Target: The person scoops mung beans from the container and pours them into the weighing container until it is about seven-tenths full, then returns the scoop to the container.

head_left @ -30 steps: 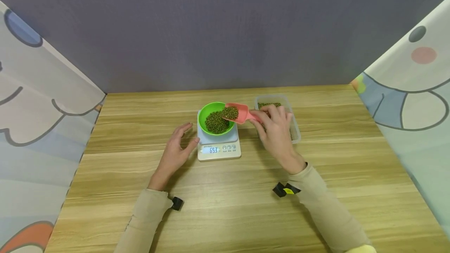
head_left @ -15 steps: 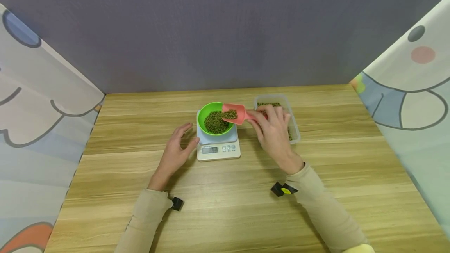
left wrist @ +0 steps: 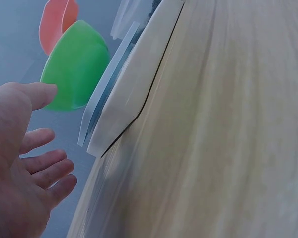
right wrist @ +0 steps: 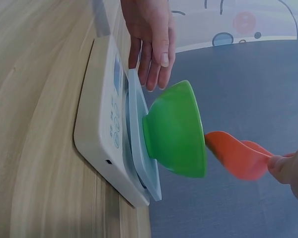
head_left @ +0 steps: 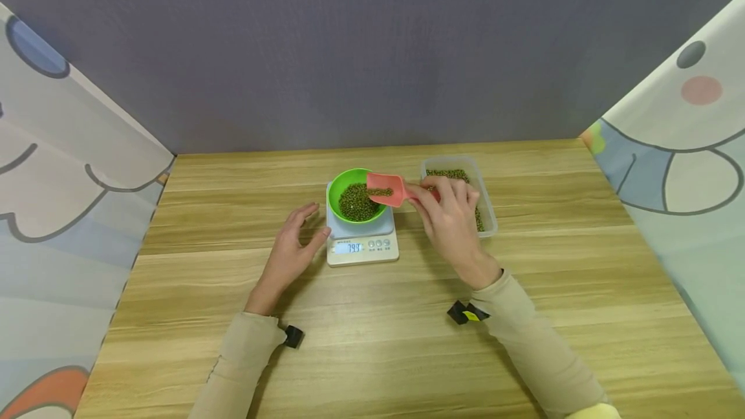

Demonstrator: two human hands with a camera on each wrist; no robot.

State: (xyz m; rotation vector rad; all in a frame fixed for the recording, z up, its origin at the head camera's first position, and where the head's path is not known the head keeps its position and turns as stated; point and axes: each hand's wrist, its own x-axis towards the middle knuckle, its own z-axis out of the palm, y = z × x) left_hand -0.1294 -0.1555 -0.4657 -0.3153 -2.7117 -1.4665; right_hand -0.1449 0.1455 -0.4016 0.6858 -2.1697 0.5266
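Observation:
My right hand (head_left: 451, 222) pinches the handle of a pink scoop (head_left: 394, 181), whose lip overhangs the right rim of a green bowl (head_left: 345, 181). A small heap of green mung beans (head_left: 381, 193) lies near the scoop's lip. More beans fill the bottom of the bowl, which stands on a white kitchen scale (head_left: 363, 257) reading about 79.9. Left of the scale, my left hand (head_left: 291, 244) holds nothing, its thumb tip near the platform's edge. In the left wrist view its fingers (left wrist: 47, 161) are loosely spread beside the bowl.
A clear plastic tub (head_left: 489, 212) of mung beans stands right of the scale, partly hidden under my right hand. A wooden table (head_left: 372, 341) carries everything. A grey partition (head_left: 372, 50) rises at its back edge, with cartoon-printed cloth on both sides.
The scoop has shifted slightly left over the bowl and its bean heap has shrunk. The scale's reading has gone from 65.3 to about 79.9. My left hand stays in place.

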